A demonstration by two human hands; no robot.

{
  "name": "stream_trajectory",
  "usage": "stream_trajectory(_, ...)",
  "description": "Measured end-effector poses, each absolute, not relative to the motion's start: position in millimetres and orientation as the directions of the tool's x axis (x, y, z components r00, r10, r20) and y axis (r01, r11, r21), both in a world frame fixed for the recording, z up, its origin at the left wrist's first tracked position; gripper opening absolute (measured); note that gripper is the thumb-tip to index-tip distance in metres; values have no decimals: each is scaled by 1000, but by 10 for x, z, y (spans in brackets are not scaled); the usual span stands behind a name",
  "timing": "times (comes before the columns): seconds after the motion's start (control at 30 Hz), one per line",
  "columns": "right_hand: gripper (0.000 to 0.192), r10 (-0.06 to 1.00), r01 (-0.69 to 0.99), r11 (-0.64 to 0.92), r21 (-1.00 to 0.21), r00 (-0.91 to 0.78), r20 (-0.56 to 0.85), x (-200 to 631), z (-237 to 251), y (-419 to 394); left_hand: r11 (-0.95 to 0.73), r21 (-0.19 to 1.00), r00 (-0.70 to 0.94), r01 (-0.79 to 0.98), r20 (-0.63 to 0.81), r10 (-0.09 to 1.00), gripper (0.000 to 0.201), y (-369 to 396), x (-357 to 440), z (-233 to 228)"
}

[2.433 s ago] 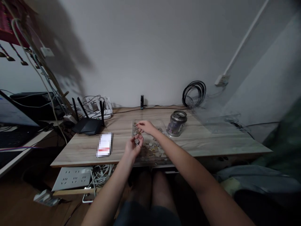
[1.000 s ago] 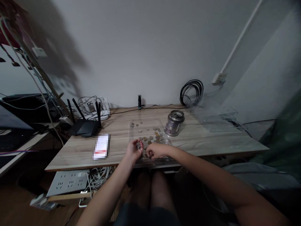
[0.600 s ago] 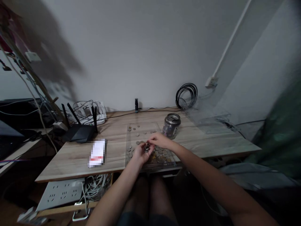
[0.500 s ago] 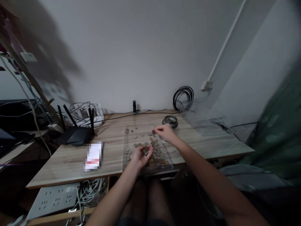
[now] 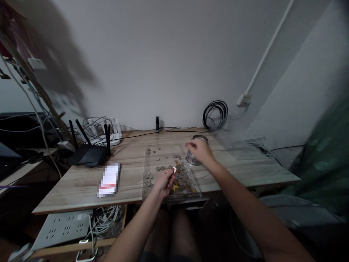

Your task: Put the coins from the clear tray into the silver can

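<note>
Left hand [image 5: 164,181] clamped a round silver metal coin [image 5: 174,169], best held steady; right hand [image 5: 200,149], at two o'clock, had an unclear grip

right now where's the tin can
In the head view, the tin can stands on the desk, just right of the clear tray of coins, partly hidden by the right hand.

A black router [image 5: 91,155] sits left of the left grip [image 5: 164,182]; a black cable coil [image 5: 205,117] stands beyond the right grip [image 5: 201,150].
</note>
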State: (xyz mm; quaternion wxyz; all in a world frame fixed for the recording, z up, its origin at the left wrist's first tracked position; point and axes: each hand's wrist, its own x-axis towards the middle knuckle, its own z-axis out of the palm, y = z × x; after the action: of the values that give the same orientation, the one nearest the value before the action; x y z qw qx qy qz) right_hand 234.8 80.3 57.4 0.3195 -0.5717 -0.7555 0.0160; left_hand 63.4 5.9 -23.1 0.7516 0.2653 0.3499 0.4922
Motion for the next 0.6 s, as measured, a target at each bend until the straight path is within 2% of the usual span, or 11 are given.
stream_trajectory(0.03,27,888,767,437,-470,-284,363,2222,470,683,361,760,275,-541,-246,929,23,56,636,-235)
stream_trajectory(0.1,27,867,638,485,-598,-440,234,2016,265,488,351,784,302,-513,-218,928,27,48,643,-239)
stream_trajectory(0.17,26,858,563,457,-688,-482,175,1932,148,406,345,794,338,-501,-187,922,26,42,648,-239)
stream_trajectory(0.23,21,878,546,426,-721,-443,182,2005,186,468,382,776,371,-501,-206,905,23,40,645,-237)
stream_trajectory(0.27,18,893,562,423,-710,-389,224,2096,264,548,421,754,384,-503,-242,891,22,41,641,-236)
stream_trajectory(0.33,16,900,664,412,-624,-187,395,2348,492,778,501,695,393,-516,-327,859,18,45,632,-237)
stream_trajectory(0.4,19,840,805,318,-501,6,543,2624,731,1037,534,659,396,-530,-364,843,13,46,629,-241)
stream_trajectory(0.5,17,858,944,156,-292,17,514,2910,942,1326,493,696,385,-522,-324,864,15,37,642,-242)
stream_trajectory(0.6,14,896,974,100,-203,0,443,2928,954,1367,438,759,376,-483,-272,886,14,20,656,-228)
